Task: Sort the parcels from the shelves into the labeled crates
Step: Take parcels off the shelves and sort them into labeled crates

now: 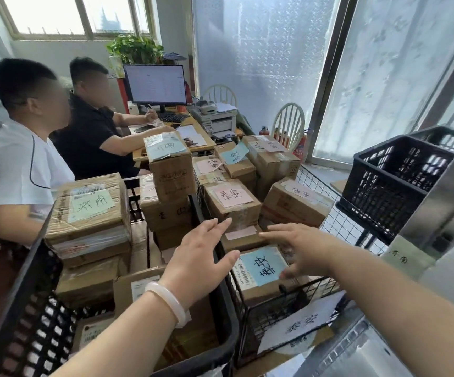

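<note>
Head view, looking down along my arms. The landmark is the blue-labelled parcel (261, 268), lying flat on top of the load at the near end of the wire crate (269, 311). My right hand (302, 248) is spread over its far right corner, fingers straight and apart, gripping nothing (it is too blurred to tell whether the thumb touches the label). My left hand (201, 257) hovers just left of that parcel, fingers straight and loose, holding nothing, with a pale bangle (166, 303) on the wrist. The hands are apart. Just behind the blue-labelled parcel, higher on the pile, lies a pink-labelled parcel (231, 200). Left of it stands the black plastic crate (38, 330), with a green-labelled parcel (90, 210) on top of its stack. Below the landmark, a handwritten paper sign (302, 322) hangs on the wire crate's front. Well behind and to its left, a person in white (24, 164) and a person in black (90, 137) sit at a desk (205, 133).
</note>
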The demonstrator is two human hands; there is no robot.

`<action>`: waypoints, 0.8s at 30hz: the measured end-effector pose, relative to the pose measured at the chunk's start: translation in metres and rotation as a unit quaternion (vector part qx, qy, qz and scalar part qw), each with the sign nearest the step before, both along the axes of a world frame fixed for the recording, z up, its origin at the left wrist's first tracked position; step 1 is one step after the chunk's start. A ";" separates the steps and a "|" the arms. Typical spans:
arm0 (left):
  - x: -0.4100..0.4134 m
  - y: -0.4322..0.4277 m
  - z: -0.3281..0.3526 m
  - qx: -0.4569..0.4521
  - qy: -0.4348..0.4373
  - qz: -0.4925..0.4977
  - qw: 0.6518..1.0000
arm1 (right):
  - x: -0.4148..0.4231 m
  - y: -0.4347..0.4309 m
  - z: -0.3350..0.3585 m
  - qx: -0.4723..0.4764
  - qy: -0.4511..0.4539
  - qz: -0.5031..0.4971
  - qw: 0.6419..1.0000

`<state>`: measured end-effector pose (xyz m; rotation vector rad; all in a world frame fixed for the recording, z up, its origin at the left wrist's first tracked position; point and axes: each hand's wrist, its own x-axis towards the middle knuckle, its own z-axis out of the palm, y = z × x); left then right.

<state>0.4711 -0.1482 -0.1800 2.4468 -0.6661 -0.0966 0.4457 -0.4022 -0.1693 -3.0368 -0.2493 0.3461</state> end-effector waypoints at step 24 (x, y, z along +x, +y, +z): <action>-0.214 -0.098 0.023 -0.054 -0.186 -0.382 0.904 | -0.382 0.072 0.039 0.005 -0.285 -0.448 0.847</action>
